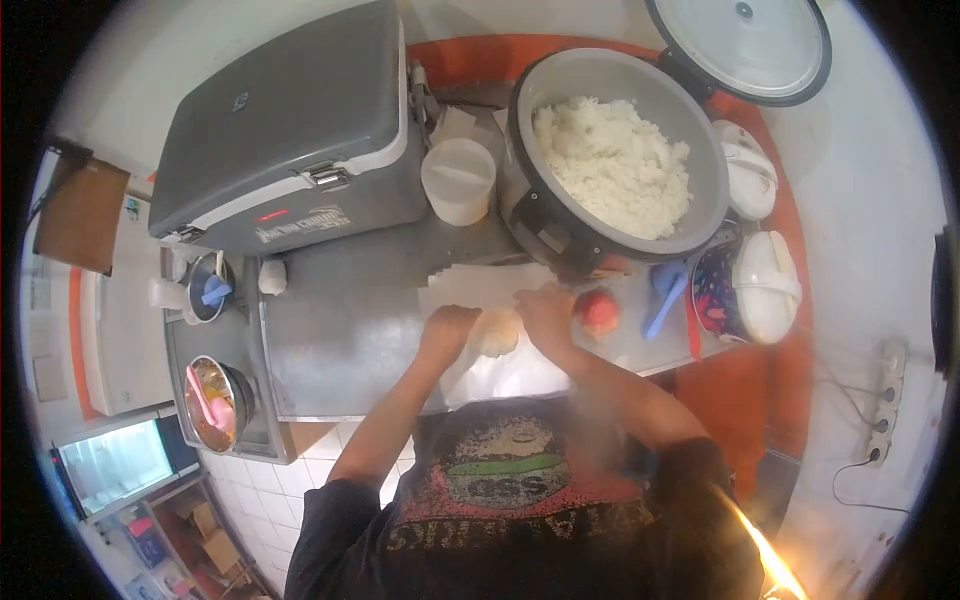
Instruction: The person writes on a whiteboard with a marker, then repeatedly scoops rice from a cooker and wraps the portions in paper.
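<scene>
My 2 hands meet over a sheet of white paper that lies on the steel counter. Between them sits a pale lump of rice, resting on the paper just in front of the big pot.

My left hand is curled, fingers bent inward, and presses against the left side of the lump. My right hand is cupped the same way against its right side, so the rice is held between both palms. I cannot tell how far my fingertips reach underneath it.

Just beyond my hands stands the open rice cooker, filled well up with white cooked rice; its lid is tipped back behind it. A white plastic cup stands just to the left of the cooker, touching or nearly touching a grey cooler box with its lid shut.

Near my right hand lies a round reddish thing (too blurred to name), and beside that a blue spoon. Well off to my left, 2 small metal pots sit in the counter: 1 with a blue scoop, 1 with a pink spoon.
</scene>
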`<state>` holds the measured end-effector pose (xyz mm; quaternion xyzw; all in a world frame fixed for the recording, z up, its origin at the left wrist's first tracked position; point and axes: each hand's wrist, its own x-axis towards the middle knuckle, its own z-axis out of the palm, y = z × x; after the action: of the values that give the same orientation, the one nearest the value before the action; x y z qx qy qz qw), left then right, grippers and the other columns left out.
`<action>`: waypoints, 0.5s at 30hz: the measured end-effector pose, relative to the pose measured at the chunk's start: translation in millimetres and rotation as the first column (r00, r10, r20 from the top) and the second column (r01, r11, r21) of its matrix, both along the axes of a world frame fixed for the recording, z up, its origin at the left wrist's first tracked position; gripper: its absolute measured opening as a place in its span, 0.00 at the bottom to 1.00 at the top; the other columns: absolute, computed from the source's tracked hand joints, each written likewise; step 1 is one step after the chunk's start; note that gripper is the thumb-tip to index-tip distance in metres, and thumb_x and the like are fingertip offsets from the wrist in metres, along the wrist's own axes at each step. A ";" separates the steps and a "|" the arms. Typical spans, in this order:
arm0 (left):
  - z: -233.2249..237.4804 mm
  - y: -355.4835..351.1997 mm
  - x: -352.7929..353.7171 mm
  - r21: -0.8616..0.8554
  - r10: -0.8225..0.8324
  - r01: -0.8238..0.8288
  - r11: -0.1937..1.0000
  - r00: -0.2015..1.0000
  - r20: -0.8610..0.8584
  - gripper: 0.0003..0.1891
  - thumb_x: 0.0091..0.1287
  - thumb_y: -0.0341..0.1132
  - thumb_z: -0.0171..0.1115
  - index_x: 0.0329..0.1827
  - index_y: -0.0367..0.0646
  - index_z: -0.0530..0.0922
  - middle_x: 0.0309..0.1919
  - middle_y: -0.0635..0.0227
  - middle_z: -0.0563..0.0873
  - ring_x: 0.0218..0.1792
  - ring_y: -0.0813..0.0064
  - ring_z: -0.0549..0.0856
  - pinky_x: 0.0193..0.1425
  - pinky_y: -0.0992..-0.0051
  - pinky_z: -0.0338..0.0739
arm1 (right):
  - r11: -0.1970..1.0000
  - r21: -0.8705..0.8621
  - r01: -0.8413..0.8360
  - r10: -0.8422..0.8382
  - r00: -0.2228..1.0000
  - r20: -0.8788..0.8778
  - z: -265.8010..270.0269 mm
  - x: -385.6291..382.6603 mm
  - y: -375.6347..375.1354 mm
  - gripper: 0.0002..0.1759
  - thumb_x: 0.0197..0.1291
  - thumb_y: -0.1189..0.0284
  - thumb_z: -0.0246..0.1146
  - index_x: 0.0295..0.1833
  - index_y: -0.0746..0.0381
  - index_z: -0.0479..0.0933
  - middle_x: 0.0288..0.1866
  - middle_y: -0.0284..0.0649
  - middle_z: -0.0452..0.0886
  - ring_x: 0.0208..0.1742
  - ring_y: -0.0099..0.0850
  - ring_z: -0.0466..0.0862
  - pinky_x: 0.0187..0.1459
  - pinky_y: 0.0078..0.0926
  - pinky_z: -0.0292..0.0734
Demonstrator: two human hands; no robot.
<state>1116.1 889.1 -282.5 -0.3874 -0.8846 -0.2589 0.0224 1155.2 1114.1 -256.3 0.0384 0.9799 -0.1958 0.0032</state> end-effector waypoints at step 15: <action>11.3 12.6 -18.7 0.117 0.044 -0.025 0.993 0.986 -0.161 0.03 0.56 0.30 0.64 0.31 0.43 0.82 0.35 0.66 0.86 0.40 0.61 0.84 0.50 0.59 0.77 | 1.000 0.003 -0.029 0.029 0.997 -0.078 -20.6 -2.0 5.6 0.12 0.51 0.68 0.68 0.44 0.48 0.86 0.50 0.26 0.82 0.59 0.37 0.75 0.59 0.49 0.62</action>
<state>1097.4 901.7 -271.2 -0.3900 -0.8700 -0.2761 0.1212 1153.2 1119.7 -276.8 0.0165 0.9799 -0.1960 -0.0321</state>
